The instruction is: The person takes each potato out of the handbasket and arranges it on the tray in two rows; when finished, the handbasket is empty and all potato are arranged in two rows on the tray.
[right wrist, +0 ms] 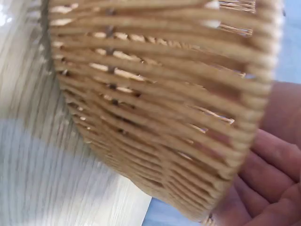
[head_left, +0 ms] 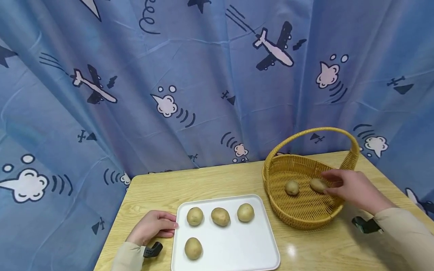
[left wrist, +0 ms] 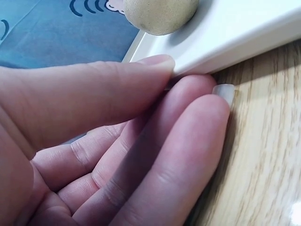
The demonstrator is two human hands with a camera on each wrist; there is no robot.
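My left hand (head_left: 154, 226) is at the left edge of a white tray (head_left: 234, 246), its thumb (left wrist: 155, 66) on the rim and its curled fingers against the side beneath. On the tray lie several potatoes: a row of three along the far side and one potato (head_left: 193, 248) nearer me on the left. My right hand (head_left: 350, 187) reaches over the right side of a wicker basket (head_left: 301, 224), thumb and fingers around the right end of an oval potato (head_left: 317, 185). I cannot tell whether they grip it. In the right wrist view, the basket's woven wall (right wrist: 155, 94) hides the fingertips.
A second, rounder potato (head_left: 292, 188) lies on the basket floor, left of the right hand. The basket's tall handle (head_left: 317, 129) arches over it. Beyond the wooden table (head_left: 210, 184) hangs a blue curtain (head_left: 210, 75) with airplane prints.
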